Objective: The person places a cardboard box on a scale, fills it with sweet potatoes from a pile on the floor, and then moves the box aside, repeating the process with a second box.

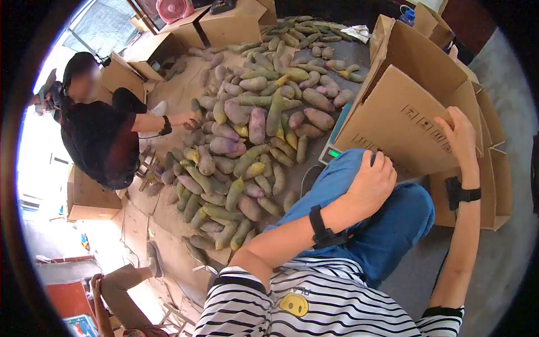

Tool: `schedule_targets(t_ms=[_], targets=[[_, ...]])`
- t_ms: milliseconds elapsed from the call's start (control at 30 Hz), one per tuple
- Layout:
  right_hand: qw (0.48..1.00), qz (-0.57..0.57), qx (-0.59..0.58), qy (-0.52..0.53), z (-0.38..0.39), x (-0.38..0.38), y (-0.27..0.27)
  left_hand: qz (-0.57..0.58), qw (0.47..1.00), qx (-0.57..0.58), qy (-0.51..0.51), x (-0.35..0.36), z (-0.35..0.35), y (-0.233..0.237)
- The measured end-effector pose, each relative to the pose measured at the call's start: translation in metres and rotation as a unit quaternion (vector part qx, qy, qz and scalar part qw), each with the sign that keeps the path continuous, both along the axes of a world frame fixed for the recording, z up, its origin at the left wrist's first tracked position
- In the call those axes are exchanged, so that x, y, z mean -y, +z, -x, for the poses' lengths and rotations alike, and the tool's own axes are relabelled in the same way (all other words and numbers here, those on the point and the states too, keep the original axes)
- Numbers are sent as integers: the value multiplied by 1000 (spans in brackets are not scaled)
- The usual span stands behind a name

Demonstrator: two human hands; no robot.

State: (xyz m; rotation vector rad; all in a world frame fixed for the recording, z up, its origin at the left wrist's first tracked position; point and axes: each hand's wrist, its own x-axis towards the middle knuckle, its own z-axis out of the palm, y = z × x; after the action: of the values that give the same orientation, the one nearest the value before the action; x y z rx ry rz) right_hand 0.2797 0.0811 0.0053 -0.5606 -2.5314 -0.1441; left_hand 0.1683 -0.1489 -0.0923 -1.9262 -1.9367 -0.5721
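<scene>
A tall open cardboard box (393, 112) with printed marks stands on a scale (331, 149) whose small display glows green. My right hand (461, 137) grips the right edge of its near flap, fingers against the printed face. My left hand (371, 182) rests by my jeans-covered knee with its fingers curled. Something small and dark shows at those fingertips, too little to name. Left of the box lies a large heap of long green and purplish vegetables (257, 126), apart from both hands.
Across the heap, a person in black (101, 135) squats and reaches a hand to the vegetables. Another person's leg (126, 286) shows at lower left. More cardboard boxes (227, 25) stand at the back, with a pink basin (174, 8). Flattened cardboard (168, 219) covers the floor.
</scene>
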Motion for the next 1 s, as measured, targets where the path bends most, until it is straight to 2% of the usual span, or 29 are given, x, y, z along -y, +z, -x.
schedule_targets(t_ms=[67,200,267,367,433,467,533,633,667,733,767,800,833,867,900,933,967,1000], targets=[[997,34,26,-60,2,3,8,-3,1000,10,-10,-1,-3,-1],[996,-9,35,-77,5,13,6,-2,999,33,-19,-2,-7,0],[991,26,67,-113,5,9,5,1,999,47,-24,-1,-9,0],[997,19,49,-55,2,8,2,28,996,74,-44,2,-10,11],[998,18,35,-44,-1,9,-2,40,951,254,-173,7,-6,23],[999,13,18,-31,-1,9,-1,41,950,256,-173,9,-2,22],[998,29,27,-40,-2,9,1,-85,887,404,-204,11,7,16],[997,45,32,-59,-3,12,2,-47,906,399,-132,31,57,0],[997,42,25,-65,-3,14,2,-42,918,385,-84,40,74,-15],[997,42,21,-67,0,16,2,57,911,407,11,59,117,-55],[997,36,14,-69,1,15,2,7,919,386,82,74,132,-86],[997,39,16,-70,1,14,-1,76,911,386,121,92,154,-111],[997,29,11,-69,2,11,-2,141,887,383,216,112,171,-139],[997,19,6,-68,1,9,-4,148,891,326,279,135,184,-168],[997,21,9,-72,3,10,-2,162,877,326,312,156,198,-195],[993,51,39,-100,4,13,3,224,833,329,384,174,202,-196],[986,80,70,-128,5,14,4,272,800,296,446,200,216,-238],[985,80,73,-134,4,14,2,253,819,276,435,231,225,-274]])
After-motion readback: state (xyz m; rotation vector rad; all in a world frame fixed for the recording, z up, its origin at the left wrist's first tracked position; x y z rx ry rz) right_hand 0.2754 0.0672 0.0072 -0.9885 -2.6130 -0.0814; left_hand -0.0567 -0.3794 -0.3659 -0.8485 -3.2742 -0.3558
